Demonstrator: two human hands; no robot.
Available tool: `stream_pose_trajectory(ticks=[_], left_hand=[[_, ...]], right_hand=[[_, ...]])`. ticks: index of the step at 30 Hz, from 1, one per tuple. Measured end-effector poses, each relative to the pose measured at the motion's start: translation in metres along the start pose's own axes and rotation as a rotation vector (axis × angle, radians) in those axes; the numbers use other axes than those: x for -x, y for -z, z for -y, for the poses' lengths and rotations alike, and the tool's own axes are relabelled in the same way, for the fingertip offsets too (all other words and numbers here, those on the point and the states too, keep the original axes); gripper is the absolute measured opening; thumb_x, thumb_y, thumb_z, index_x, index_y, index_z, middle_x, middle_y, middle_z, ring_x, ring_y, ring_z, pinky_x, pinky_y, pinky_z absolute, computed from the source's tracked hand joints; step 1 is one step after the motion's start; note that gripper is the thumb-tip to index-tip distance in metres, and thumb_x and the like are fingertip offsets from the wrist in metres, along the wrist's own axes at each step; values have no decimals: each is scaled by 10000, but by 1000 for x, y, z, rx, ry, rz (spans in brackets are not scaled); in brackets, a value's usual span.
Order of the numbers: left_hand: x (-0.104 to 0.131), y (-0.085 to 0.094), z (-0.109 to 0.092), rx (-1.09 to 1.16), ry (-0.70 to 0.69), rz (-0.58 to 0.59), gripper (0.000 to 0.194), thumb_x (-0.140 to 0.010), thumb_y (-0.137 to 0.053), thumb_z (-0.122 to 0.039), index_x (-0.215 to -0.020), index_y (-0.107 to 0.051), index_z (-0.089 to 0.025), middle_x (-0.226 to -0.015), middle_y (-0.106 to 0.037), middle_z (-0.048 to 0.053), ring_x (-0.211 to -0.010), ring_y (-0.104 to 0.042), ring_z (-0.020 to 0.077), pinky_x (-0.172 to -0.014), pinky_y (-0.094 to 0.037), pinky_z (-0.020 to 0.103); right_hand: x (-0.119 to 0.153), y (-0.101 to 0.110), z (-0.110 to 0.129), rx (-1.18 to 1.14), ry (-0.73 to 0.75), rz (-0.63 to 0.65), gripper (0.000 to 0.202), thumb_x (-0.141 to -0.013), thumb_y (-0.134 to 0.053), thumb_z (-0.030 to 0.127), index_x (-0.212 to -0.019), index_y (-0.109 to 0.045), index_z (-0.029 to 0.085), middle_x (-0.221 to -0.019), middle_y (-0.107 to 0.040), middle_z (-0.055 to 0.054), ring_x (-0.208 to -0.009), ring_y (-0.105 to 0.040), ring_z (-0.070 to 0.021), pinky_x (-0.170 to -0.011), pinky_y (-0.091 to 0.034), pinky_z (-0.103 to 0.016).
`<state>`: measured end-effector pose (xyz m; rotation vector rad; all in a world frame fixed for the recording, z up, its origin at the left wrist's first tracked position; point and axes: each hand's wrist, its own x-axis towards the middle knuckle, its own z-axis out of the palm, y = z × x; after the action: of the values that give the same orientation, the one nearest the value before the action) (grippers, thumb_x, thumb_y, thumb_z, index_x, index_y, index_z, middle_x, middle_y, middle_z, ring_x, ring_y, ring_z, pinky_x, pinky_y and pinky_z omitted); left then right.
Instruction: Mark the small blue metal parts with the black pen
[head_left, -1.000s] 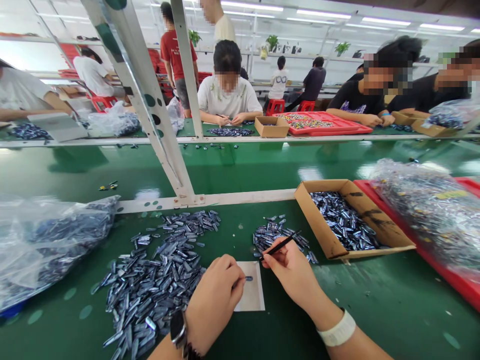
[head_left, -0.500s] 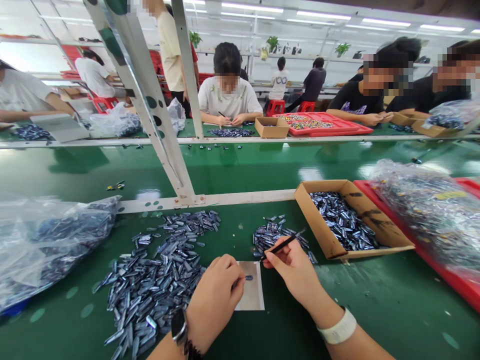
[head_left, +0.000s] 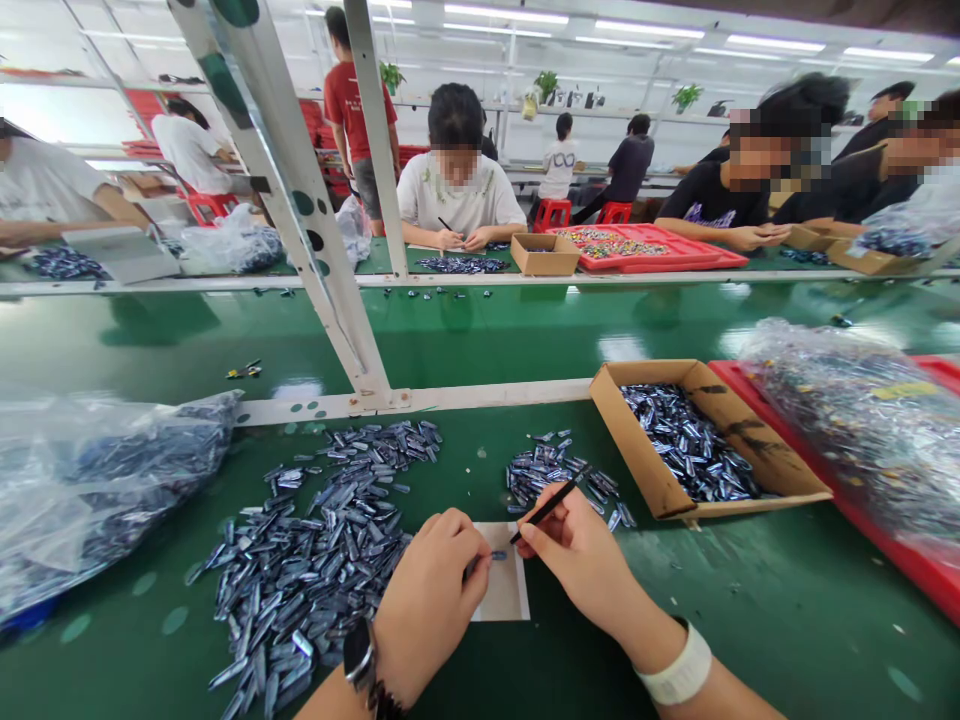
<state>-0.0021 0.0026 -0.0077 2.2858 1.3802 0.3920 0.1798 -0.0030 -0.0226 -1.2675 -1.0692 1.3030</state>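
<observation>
My left hand [head_left: 439, 565] is closed, pinching a small blue-grey shiny piece [head_left: 499, 555] over a pale square card [head_left: 501, 603]. One end of the piece sticks out past my fingertips. My right hand [head_left: 574, 535] grips a slim black pointed tool [head_left: 551, 508], whose tip is close to the piece, at the card's upper right. Left of my left hand spreads a large pile of similar pieces [head_left: 322, 550]. A smaller pile [head_left: 544, 465] lies just beyond my right hand.
A cardboard box [head_left: 795, 480] of shiny pieces stands at right, beside a red tray [head_left: 911, 565] under a filled plastic bag [head_left: 847, 430]. Another bag [head_left: 112, 490] lies left. A slanted metal post [head_left: 330, 290] rises by the green belt [head_left: 487, 340]; co-workers sit across it.
My right hand has brought the tool's tip down and left, closer to the piece. My left hand stays put. Small parts on the belt have shifted right, and people in the background have moved.
</observation>
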Motion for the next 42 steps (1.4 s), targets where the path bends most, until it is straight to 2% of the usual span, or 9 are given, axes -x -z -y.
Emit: stream_pose_trajectory(ticks=[6, 19, 42], left_hand=[[-1, -1, 1, 17, -21, -46, 182, -850, -527, -108, -736, -631, -205, -851, -628, 30, -825, -597, 205, -734, -495, 334], [-1, -1, 2, 15, -20, -40, 187, -859, -526, -110, -744, -632, -212, -845, -624, 28, -829, -596, 204, -734, -490, 330], [-1, 0, -1, -21, 11, 26, 180, -888, -531, -102, -772, -634, -194, -882, -626, 37, -866, -592, 216, -775, -494, 352]], right_hand=[[2, -1, -2, 47, 19, 5, 348, -757, -771, 464, -851, -515, 248, -712, -665, 23, -641, -712, -212, -656, -601, -371], [1, -2, -4, 78, 32, 8, 272, -794, -748, 370, -852, -514, 245, -727, -663, 19, -672, -719, -213, -660, -610, -367], [1, 0, -4, 144, 49, 17, 198, -811, -696, 261, -862, -506, 246, -728, -653, 23, -653, -691, -199, -642, -574, -346]])
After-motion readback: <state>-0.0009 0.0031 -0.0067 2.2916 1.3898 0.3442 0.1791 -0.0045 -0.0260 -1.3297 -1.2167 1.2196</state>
